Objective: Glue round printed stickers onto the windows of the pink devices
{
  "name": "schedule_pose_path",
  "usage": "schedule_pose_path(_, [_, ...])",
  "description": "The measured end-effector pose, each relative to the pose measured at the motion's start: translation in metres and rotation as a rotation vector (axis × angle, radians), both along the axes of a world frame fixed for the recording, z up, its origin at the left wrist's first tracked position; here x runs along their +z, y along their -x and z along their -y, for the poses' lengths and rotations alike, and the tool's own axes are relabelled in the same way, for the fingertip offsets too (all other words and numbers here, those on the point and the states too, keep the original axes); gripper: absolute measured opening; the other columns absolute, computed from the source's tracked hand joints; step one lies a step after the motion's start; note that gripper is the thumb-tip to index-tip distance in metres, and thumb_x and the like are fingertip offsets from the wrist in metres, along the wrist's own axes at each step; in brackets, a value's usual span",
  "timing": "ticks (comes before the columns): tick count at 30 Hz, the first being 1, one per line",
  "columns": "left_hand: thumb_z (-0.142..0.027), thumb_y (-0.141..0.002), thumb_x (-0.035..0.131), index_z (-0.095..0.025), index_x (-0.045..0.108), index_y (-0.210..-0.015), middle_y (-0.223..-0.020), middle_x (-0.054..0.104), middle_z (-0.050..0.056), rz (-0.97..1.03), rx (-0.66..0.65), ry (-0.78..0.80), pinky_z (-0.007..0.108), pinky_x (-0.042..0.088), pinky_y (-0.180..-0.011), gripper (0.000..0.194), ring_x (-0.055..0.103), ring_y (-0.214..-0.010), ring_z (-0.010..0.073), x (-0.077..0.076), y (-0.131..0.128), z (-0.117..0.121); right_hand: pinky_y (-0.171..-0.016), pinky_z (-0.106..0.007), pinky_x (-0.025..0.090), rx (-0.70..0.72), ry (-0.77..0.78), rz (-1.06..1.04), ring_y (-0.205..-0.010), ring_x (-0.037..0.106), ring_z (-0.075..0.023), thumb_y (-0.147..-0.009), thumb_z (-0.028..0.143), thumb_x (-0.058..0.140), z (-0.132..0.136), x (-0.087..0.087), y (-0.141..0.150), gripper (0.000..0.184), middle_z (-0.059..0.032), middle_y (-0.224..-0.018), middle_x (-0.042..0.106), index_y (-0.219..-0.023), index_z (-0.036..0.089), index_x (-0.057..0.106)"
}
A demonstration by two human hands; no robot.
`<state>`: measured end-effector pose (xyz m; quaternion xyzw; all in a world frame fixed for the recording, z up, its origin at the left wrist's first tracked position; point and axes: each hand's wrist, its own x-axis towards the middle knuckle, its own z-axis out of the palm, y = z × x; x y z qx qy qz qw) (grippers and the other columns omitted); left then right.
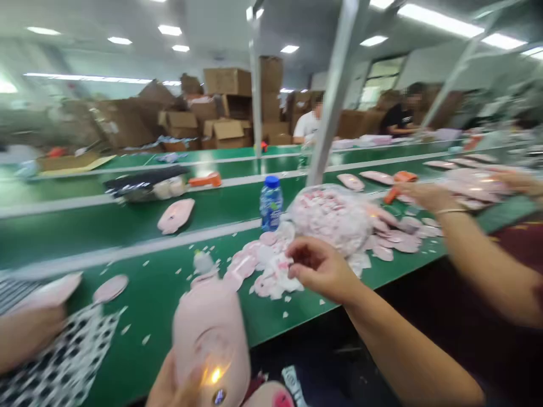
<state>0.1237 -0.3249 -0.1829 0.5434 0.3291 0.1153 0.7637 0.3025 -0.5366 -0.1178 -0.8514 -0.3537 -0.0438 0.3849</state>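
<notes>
My left hand [176, 384] is wrapped round the lower end of a pink rounded plastic device [212, 322]. An orange light glows on its face, above a small round lit display. My right hand [324, 268] hovers over a heap of small white and pink pieces [271, 277], with thumb and fingertips brought together. Whatever those fingertips pinch, if anything, is too small to name. Beside it stands a clear plastic bag [331, 217] full of small pink and white parts. Another pink rounded part [271, 395] shows below the device, partly cut off by the frame.
A blue-capped bottle [271, 203] stands behind the heap. Pink discs [394, 240] lie to the right, near a co-worker's braceleted arm [458, 226]. Another person's hand [31, 339] is at the left, by a dotted sheet [80, 350]. A green conveyor [229, 198] runs behind, with pink shells on it.
</notes>
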Motion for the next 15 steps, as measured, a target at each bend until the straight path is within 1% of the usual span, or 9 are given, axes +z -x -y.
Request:
schedule_pose_path(1, [-0.043,-0.067,0.084,-0.017,0.060,-0.112,-0.099,0.071,0.008,0.020,-0.002,0.018,0.035,0.058,-0.067,0.057,0.068,-0.084,0.0273,-0.004,0.007,0.003,-0.061,-0.018,0.051,0.106,-0.043,-0.056,-0.066,0.061,-0.0082,-0.088,0.025,0.058,-0.008,-0.006,0.020,0.009,0.0023,-0.078,0.064,-0.095,0.019,0.058])
schedule_pose_path(2, [-0.042,-0.062,0.088,-0.017,0.060,-0.110,-0.100,0.072,0.008,0.067,-0.028,0.029,0.034,0.058,-0.071,0.061,0.068,-0.087,0.0280,-0.007,0.011,0.005,-0.062,-0.019,0.050,0.207,-0.087,-0.112,-0.067,0.060,-0.0082,-0.086,0.024,0.061,-0.015,-0.011,0.036,0.008,0.0028,-0.077,0.064,-0.092,0.020,0.058])
schedule_pose_path(4, [-0.040,-0.066,0.085,-0.018,0.060,-0.113,-0.105,0.072,0.009,0.157,-0.078,0.039,0.034,0.057,-0.076,0.057,0.068,-0.092,0.0271,-0.009,0.012,0.008,-0.064,-0.021,0.048,0.373,-0.136,-0.204,-0.070,0.057,-0.0088,-0.084,0.020,0.062,-0.024,-0.016,0.061,0.005,0.0028,-0.079,0.063,-0.088,0.021,0.060])
schedule_pose_path(6, [-0.038,-0.069,0.083,-0.018,0.062,-0.110,-0.103,0.072,0.009,0.217,-0.102,0.060,0.032,0.056,-0.077,0.050,0.068,-0.091,0.0250,-0.009,0.010,0.011,-0.066,-0.024,0.046,0.481,-0.112,-0.240,-0.072,0.055,-0.0097,-0.083,0.013,0.060,-0.031,-0.018,0.074,0.010,0.0024,-0.080,0.063,-0.088,0.022,0.060])
schedule_pose_path(7, [-0.037,-0.070,0.082,-0.018,0.064,-0.109,-0.101,0.073,0.008,0.243,-0.109,0.075,0.031,0.056,-0.076,0.047,0.068,-0.090,0.0238,-0.008,0.010,0.012,-0.066,-0.024,0.045,0.511,-0.078,-0.241,-0.073,0.055,-0.0103,-0.082,0.011,0.058,-0.033,-0.019,0.077,0.011,0.0020,-0.081,0.063,-0.087,0.021,0.060])
schedule_pose_path(8, [-0.035,-0.072,0.081,-0.018,0.064,-0.108,-0.099,0.073,0.007,0.268,-0.113,0.091,0.030,0.055,-0.076,0.044,0.068,-0.088,0.0227,-0.007,0.010,0.014,-0.067,-0.025,0.045,0.525,-0.053,-0.240,-0.074,0.055,-0.0109,-0.083,0.010,0.057,-0.035,-0.019,0.079,0.012,0.0016,-0.082,0.063,-0.087,0.021,0.059])
schedule_pose_path(10, [-0.032,-0.074,0.080,-0.019,0.065,-0.109,-0.097,0.073,0.006,0.314,-0.121,0.123,0.029,0.055,-0.075,0.041,0.068,-0.086,0.0211,-0.006,0.012,0.017,-0.068,-0.026,0.048,0.511,-0.053,-0.240,-0.075,0.057,-0.0115,-0.083,0.010,0.056,-0.037,-0.019,0.081,0.013,0.0011,-0.082,0.064,-0.086,0.022,0.060])
schedule_pose_path(12, [-0.031,-0.074,0.079,-0.019,0.066,-0.110,-0.099,0.073,0.006,0.337,-0.112,0.138,0.029,0.056,-0.075,0.040,0.069,-0.086,0.0208,-0.005,0.016,0.018,-0.066,-0.025,0.050,0.446,-0.106,-0.257,-0.073,0.060,-0.0113,-0.084,0.013,0.058,-0.037,-0.021,0.081,0.014,0.0010,-0.083,0.066,-0.092,0.024,0.062])
schedule_pose_path(15, [-0.031,-0.073,0.081,-0.019,0.065,-0.111,-0.103,0.074,0.008,0.295,-0.058,0.134,0.028,0.057,-0.076,0.044,0.069,-0.089,0.0214,-0.005,0.021,0.015,-0.064,-0.025,0.055,0.344,-0.221,-0.294,-0.073,0.064,-0.0119,-0.085,0.019,0.060,-0.030,-0.028,0.072,0.022,0.0003,-0.087,0.068,-0.105,0.028,0.063])
